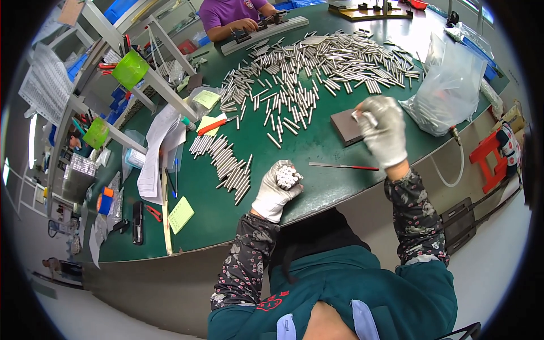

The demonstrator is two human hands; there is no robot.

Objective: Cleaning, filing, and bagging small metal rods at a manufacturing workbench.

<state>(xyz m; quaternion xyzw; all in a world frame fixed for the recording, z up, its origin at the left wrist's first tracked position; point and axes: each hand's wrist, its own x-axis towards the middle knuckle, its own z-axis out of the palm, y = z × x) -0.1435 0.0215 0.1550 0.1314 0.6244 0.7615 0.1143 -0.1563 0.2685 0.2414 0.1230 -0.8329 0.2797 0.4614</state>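
Note:
My left hand (270, 196), in a white glove, is closed around a bundle of metal rods (288, 177) near the table's front edge, their round ends turned up. My right hand (386, 133), gloved too, is at the right edge of a flat brown block (343, 128). Its fingers are curled together, with a small pale bit showing at the fingertips that I cannot make out. Between the two hands lies a thin file with a red handle (362, 168). Beyond them spreads a large heap of loose metal rods (294, 85), and a smaller group of rods (226, 164) lies to the left.
A clear plastic bag (445, 93) stands at the right table edge. On the left are papers (158, 147), an orange-handled tool (211, 127), red pliers (153, 213) and a green sticky pad (181, 215). A co-worker in purple (229, 17) handles a metal rail across the table.

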